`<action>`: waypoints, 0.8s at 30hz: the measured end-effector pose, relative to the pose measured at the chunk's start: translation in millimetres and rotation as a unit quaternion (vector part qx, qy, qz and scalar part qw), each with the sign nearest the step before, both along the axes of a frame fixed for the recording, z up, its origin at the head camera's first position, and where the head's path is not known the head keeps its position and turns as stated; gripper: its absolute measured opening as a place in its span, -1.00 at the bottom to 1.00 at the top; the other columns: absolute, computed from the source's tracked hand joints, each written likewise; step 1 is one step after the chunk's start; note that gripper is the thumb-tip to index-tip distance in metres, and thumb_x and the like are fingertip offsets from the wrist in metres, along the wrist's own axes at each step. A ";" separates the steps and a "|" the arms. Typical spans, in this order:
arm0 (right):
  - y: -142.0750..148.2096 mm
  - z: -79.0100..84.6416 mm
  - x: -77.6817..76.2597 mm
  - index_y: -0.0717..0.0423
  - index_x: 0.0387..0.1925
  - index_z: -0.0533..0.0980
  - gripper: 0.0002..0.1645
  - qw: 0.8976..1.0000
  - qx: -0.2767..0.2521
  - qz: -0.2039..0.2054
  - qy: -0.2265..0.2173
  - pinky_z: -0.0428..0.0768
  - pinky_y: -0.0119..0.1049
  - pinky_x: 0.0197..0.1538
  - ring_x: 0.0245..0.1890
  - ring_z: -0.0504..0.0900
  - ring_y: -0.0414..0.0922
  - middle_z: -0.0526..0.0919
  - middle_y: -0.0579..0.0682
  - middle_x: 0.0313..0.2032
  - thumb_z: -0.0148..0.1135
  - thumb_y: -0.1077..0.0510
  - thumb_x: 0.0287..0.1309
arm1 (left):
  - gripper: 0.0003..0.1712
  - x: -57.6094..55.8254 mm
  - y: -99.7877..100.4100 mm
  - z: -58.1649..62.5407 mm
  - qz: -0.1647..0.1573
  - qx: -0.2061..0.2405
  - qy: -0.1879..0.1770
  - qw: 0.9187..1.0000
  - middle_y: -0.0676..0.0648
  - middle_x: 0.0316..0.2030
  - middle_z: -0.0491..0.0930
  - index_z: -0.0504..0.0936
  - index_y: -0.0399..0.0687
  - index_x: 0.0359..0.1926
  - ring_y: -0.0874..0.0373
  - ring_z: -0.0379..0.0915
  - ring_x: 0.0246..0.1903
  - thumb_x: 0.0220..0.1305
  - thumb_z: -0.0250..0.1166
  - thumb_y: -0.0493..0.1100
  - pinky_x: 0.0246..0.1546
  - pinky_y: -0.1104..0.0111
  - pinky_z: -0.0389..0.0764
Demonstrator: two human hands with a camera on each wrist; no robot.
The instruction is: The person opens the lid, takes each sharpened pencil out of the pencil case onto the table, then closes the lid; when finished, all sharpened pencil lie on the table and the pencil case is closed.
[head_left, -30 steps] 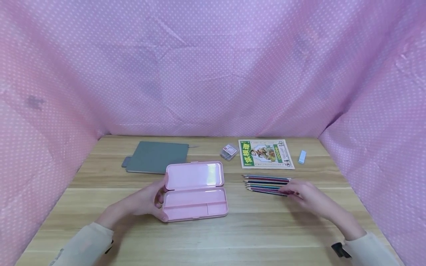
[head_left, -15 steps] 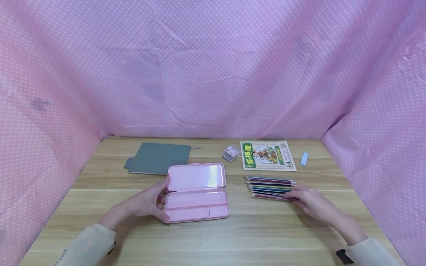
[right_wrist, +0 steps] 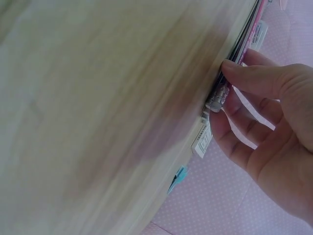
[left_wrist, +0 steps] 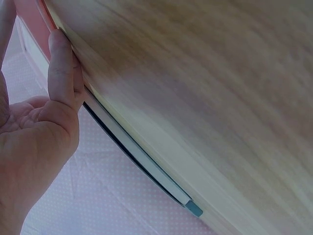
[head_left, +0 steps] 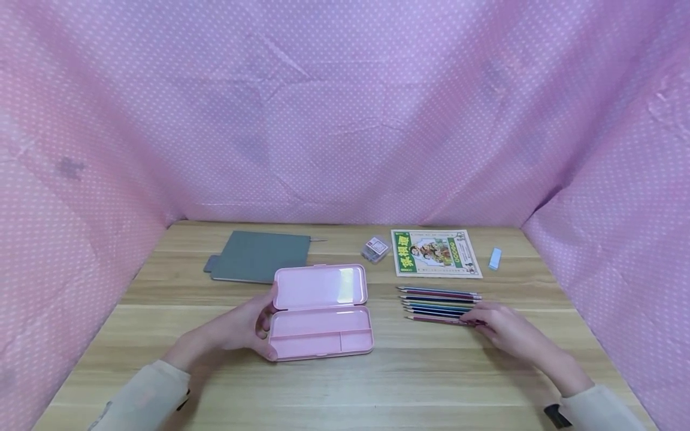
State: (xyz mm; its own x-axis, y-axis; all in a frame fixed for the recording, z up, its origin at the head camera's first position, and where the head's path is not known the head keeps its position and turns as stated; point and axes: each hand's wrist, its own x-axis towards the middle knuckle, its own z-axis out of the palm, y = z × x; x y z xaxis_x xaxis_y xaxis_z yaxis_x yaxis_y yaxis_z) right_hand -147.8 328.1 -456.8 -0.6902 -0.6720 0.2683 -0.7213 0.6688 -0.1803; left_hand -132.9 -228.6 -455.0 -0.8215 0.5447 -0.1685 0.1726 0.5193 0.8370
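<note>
On the wooden table a pink pencil case (head_left: pixel 304 344) lies with its lid (head_left: pixel 318 287) swung back, showing bare compartments. My left hand (head_left: pixel 237 326) grips its left side, thumb at the front corner and fingers by the lid; in the left wrist view the fingers (left_wrist: pixel 61 68) are at the pink edge. Several pencils (head_left: pixel 431 299) lie side by side to the right, tips pointing left. With thumb and fingers my right hand (head_left: pixel 504 326) pinches the eraser end of the nearest, reddish pencil (head_left: pixel 431 319); the right wrist view shows the thumb (right_wrist: pixel 254 78) against it.
Behind the case lies a grey-green notebook (head_left: pixel 264 257). A small clear box with a label (head_left: pixel 375 248), an illustrated booklet (head_left: pixel 436 254) and a light blue and white eraser-like block (head_left: pixel 495 258) line the back. Pink dotted cloth (head_left: pixel 345 120) hangs around the table.
My right hand has drawn back slightly to the right and toward me, pulling the reddish pencil a little apart from the row. My left hand stays on the pencil case.
</note>
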 end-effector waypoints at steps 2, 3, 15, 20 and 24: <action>-0.2 0.0 0.2 0.00 -0.17 0.72 -0.50 1.000 0.000 0.001 0.001 0.67 -0.06 -0.12 -0.17 0.71 -0.08 0.72 -0.11 -0.19 0.50 0.52 -0.15 | 0.64 0.1 0.4 0.2 -0.001 0.000 0.002 1.000 -0.22 -0.07 0.31 -0.32 -0.33 0.58 -0.01 0.33 -0.23 -0.21 0.74 -0.10 -0.33 0.40 0.49; -0.4 0.1 0.3 0.01 -0.17 0.72 -0.50 1.000 0.000 0.002 0.001 0.67 -0.06 -0.12 -0.17 0.71 -0.08 0.72 -0.11 -0.19 0.50 0.52 -0.15 | 0.64 0.3 0.5 0.1 -0.001 0.000 0.002 1.000 -0.22 -0.06 0.31 -0.32 -0.33 0.58 -0.01 0.33 -0.23 -0.21 0.74 -0.10 -0.33 0.39 0.49; -0.9 2.6 2.4 0.01 -0.20 0.71 -0.52 1.000 0.006 -0.017 -0.004 0.68 -0.09 -0.14 -0.18 0.70 -0.09 0.71 -0.11 -0.20 0.50 0.53 -0.15 | 0.62 -0.8 -0.3 0.7 -0.001 0.010 -0.005 1.000 -0.22 -0.07 0.31 -0.29 -0.27 0.59 -0.02 0.32 -0.22 -0.22 0.74 -0.11 -0.33 0.40 0.49; -0.9 2.4 3.0 -0.03 -0.20 0.71 -0.50 1.000 0.002 -0.021 0.011 0.68 -0.08 -0.15 -0.19 0.70 -0.09 0.70 -0.13 -0.21 0.52 0.51 -0.17 | 0.63 -0.4 0.0 2.8 0.000 0.005 -0.010 1.000 -0.22 -0.07 0.31 -0.30 -0.27 0.59 -0.02 0.32 -0.22 -0.21 0.74 -0.10 -0.33 0.39 0.49; -2.1 3.6 1.6 -0.02 -0.17 0.72 -0.49 1.000 -0.010 -0.017 0.020 0.68 -0.07 -0.13 -0.19 0.70 -0.08 0.71 -0.12 -0.19 0.53 0.49 -0.18 | 0.62 -0.5 -0.3 4.0 0.001 0.002 -0.012 1.000 -0.22 -0.08 0.31 -0.30 -0.27 0.59 -0.02 0.32 -0.22 -0.20 0.74 -0.10 -0.33 0.39 0.49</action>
